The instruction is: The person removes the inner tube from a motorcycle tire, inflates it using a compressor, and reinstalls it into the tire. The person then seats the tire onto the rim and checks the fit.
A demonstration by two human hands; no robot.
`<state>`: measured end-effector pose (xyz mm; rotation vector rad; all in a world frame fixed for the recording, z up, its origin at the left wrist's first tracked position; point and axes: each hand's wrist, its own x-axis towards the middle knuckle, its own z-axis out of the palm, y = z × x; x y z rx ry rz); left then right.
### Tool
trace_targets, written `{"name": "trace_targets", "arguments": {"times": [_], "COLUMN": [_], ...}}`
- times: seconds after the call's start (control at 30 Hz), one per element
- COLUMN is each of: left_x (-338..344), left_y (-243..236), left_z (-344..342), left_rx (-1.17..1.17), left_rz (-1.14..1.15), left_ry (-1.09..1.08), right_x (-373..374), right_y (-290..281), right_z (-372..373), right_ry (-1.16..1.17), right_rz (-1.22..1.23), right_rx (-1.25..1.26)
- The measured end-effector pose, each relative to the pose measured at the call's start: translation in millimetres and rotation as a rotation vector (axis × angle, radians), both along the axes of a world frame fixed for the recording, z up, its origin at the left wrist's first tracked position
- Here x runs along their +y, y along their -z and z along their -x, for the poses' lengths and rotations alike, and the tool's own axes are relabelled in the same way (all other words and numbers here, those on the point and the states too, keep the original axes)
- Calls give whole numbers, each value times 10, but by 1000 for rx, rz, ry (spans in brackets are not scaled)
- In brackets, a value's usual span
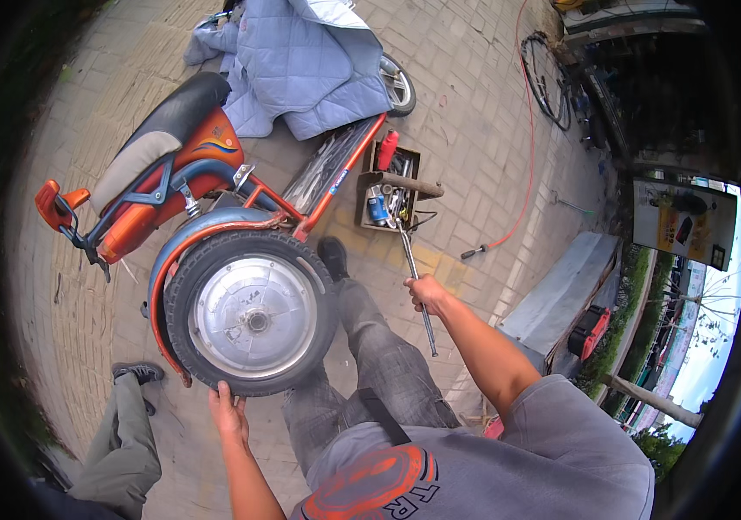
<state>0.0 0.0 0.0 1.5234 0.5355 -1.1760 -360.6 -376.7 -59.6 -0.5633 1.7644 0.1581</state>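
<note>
My right hand [426, 295] is wrapped around a long metal wrench [411, 256]. The wrench's far end reaches to the near edge of an open toolbox [360, 204]. With its fingers on the tyre's near edge, my left hand [229, 414] grips a wheel [253, 316] that has a black tyre and a broad silver hub. This wheel sits under the blue-grey fender of an orange scooter [214, 143], just ahead of my legs. Inside the toolbox lie a red bottle [388, 149], a blue can-like item [377, 206], a hammer-like tool [409, 183] and loose metal tools.
A quilted grey-blue cover [301, 65] drapes over the scooter's far end. Another person's leg [123, 451] stands at lower left. A red hose [531, 130] runs across the paving at right, near a loose bicycle tyre [546, 82]. A metal ramp-like panel [561, 290] lies farther right.
</note>
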Motion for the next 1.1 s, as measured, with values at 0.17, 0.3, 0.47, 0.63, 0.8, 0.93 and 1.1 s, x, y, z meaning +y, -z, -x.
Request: {"name": "trace_targets", "arguments": {"times": [0.17,0.3,0.47,0.63,0.8,0.93,1.1], "left_x": [-16,-151,-341,-303,-277,-367,-437], "left_y": [-148,-123,-63,-144,-196,-316,-455], "left_z": [110,150,108,251,558,612,572], "left_rx": [-99,-143,-122,-110,-27,0,36], "left_rz": [-110,-115,-116,-191,-96,-132,-39], "left_ry": [30,-62,-37,-83,-166,-245,-264], "right_x": [-285,-815,-1597,-844,550,1140,1131], "right_y": [1451,2376,2460,768,-845,-896,-795], "right_z": [417,423,816,-544,-1619,-1834,-2127], "right_ry": [-41,-142,-782,-813,-1189,-1617,-1784], "right_rz": [-132,61,457,862,702,650,266], "right_rx": [224,345,468,-89,-840,-788,-643]}}
